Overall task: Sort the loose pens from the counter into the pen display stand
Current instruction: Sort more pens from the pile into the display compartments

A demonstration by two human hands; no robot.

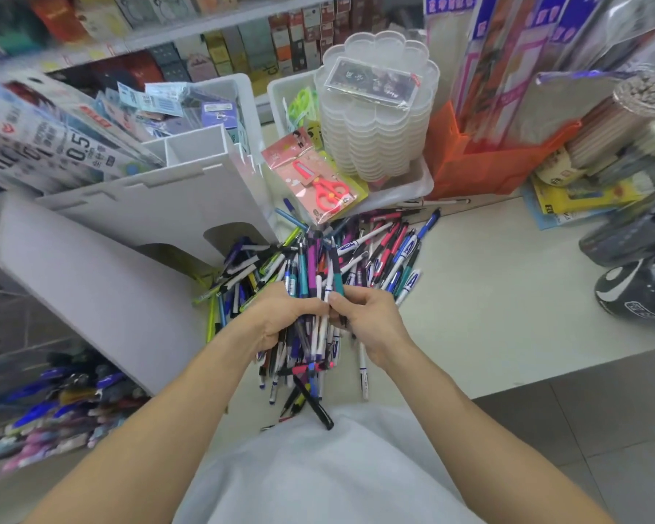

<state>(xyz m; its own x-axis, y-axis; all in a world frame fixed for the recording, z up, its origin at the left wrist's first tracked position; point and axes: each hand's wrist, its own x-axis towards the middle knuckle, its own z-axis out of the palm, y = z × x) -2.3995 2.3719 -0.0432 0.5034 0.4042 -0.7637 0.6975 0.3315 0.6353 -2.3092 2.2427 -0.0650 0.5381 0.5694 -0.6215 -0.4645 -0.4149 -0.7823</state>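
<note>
A big heap of loose pens [375, 251] in many colours lies on the white counter [507, 296], spreading from the middle toward me. My left hand [284, 315] grips a thick bundle of pens [311, 270] that stands up out of the heap. My right hand [367, 319] pinches pens at the bundle's right side, its fingertips touching the left hand. The white pen display stand [159, 206] lies tilted at the left, with open compartments at its top and arched cut-outs near the heap.
Packaged red scissors [318, 183] lie just behind the heap. A stack of clear flower-shaped trays [379, 119] sits in a white bin. An orange box [481, 164] and pencil tubes stand at the right. More pens [53, 410] fill a lower shelf at the left.
</note>
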